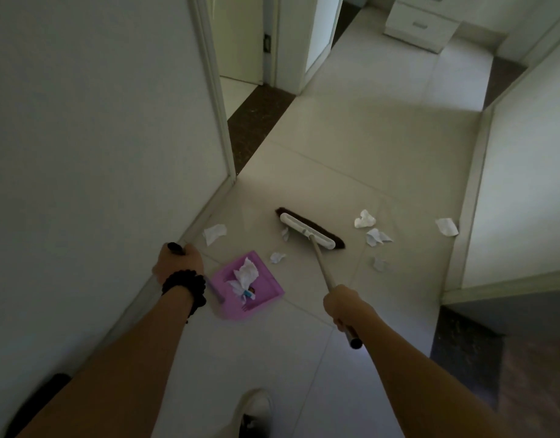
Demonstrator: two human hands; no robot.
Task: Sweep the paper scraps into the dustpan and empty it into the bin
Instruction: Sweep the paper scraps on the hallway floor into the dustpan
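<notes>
Left hand (177,259) grips the purple dustpan (259,292) handle, steadying it near; right hand (343,306) clasps the broom (310,229), drawing far scraps (364,219) in.

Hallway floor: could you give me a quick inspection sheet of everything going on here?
Surface: pale tiled floor, dim light.
Job's things: pink dustpan holding crumpled paper; broom head on the floor; loose paper scraps around it. Bin: nothing seen.
Clutter: nothing seen.
Hands: left hand grips the dustpan handle; right hand grips the broom handle.
Cables: nothing seen.
Surroundings: white walls, doorways, drawer unit beyond.
</notes>
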